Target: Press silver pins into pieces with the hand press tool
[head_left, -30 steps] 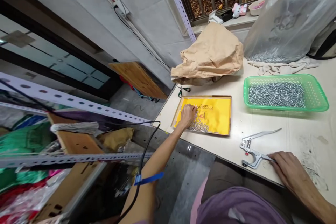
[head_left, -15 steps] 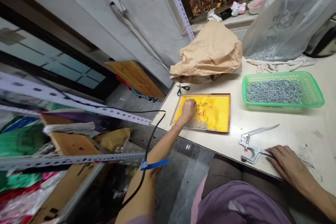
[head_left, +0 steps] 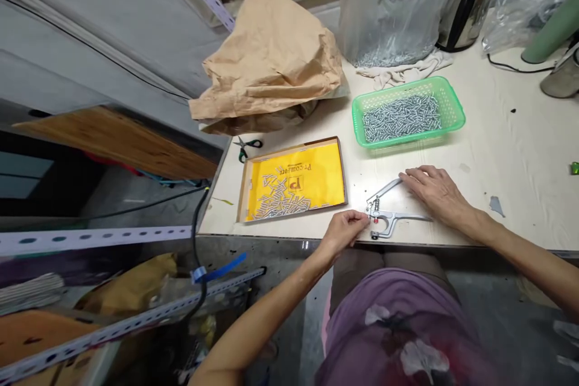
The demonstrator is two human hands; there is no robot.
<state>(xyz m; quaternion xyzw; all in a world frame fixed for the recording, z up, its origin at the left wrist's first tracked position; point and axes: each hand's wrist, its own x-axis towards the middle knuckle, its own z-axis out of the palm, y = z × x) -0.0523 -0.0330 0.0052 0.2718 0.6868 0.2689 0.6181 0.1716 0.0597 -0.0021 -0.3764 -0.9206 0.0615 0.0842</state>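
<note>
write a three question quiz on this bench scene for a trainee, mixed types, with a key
1. Which hand has its fingers at the jaw end of the silver metal hand pliers?
2. True or false: short silver metal pins lie in both the green perforated plastic basket and the shallow yellow-lined cardboard tray.
3. Fill the gap: just beyond the tray's far left corner lie the ____.

Key: 1. left hand; 2. true; 3. green-and-black-handled scissors.

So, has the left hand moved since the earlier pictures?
Yes: the left hand moved right, out of the yellow-lined box, to the metal pliers.
</note>
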